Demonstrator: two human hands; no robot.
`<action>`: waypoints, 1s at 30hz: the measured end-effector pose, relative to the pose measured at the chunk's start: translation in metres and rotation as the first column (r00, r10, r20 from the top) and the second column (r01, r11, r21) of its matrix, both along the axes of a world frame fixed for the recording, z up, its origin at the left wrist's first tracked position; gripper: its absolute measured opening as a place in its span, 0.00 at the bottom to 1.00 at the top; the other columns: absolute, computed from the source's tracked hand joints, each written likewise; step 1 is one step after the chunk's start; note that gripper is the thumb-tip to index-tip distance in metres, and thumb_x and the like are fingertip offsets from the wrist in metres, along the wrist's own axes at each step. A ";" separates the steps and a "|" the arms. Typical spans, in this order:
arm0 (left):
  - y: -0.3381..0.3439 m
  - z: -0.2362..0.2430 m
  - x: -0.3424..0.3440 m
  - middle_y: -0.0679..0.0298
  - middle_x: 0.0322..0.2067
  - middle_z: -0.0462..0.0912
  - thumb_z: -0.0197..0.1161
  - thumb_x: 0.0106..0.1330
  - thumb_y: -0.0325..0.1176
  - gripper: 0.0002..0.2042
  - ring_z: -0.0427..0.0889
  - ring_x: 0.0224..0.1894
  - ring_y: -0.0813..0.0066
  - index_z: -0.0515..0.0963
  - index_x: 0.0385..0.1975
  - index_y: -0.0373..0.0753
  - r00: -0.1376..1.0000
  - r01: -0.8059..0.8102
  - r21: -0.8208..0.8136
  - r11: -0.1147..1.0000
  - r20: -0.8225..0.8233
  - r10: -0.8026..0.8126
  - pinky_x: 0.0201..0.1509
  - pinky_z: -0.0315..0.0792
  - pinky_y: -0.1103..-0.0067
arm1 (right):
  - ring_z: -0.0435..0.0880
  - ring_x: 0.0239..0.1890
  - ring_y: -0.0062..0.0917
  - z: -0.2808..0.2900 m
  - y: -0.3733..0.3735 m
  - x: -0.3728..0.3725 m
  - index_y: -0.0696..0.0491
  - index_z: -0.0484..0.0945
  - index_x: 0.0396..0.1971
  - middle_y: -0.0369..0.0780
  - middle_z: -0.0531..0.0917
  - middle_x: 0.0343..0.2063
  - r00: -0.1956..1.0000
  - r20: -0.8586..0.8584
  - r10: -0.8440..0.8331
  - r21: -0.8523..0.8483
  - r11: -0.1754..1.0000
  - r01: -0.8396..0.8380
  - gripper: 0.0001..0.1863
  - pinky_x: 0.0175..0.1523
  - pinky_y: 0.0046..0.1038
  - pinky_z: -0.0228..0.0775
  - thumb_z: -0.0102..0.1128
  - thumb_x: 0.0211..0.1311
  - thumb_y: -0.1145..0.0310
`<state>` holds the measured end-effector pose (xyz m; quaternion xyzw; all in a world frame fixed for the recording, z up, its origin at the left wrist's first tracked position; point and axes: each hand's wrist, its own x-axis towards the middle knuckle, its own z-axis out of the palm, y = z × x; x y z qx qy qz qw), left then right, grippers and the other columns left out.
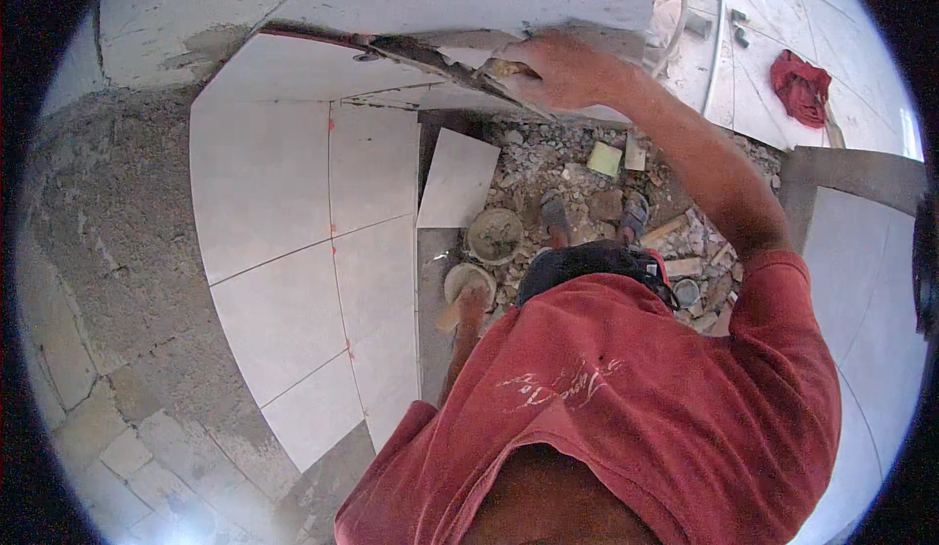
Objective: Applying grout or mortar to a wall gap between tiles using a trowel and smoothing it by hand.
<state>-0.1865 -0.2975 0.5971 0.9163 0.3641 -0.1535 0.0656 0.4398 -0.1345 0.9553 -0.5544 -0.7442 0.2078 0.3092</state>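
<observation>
Up at the top edge of the white wall tiles (274, 183), my right hand (558, 70) is closed on a small metal tool (509, 69), which touches the rough mortar seam (421, 56). Low in the middle, my left hand (471, 300) is at a pale round container (457, 283); its fingers are too hidden and small to read. Just above that container stands a bucket of grey mix (496, 237). A loose white tile (458, 178) leans beside the tiled wall.
My sandalled feet (634, 214) stand on rubble (528, 149) with a yellow-green block (604, 158), wood scraps (665, 231) and a small pail (688, 293). A red cloth (799, 85) and small pieces lie at upper right. Tiled panels (861, 300) bound the right side.
</observation>
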 end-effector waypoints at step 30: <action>-0.255 0.079 0.068 0.64 0.39 0.74 0.50 0.64 0.42 0.15 0.75 0.39 0.73 0.67 0.45 0.38 -0.727 -0.131 -0.853 -0.506 -0.264 0.633 0.40 0.70 0.77 | 0.76 0.42 0.38 -0.510 0.014 -0.315 0.51 0.67 0.49 0.46 0.76 0.40 0.543 0.354 0.762 -0.765 0.570 -0.301 0.21 0.45 0.40 0.68 0.49 0.55 0.61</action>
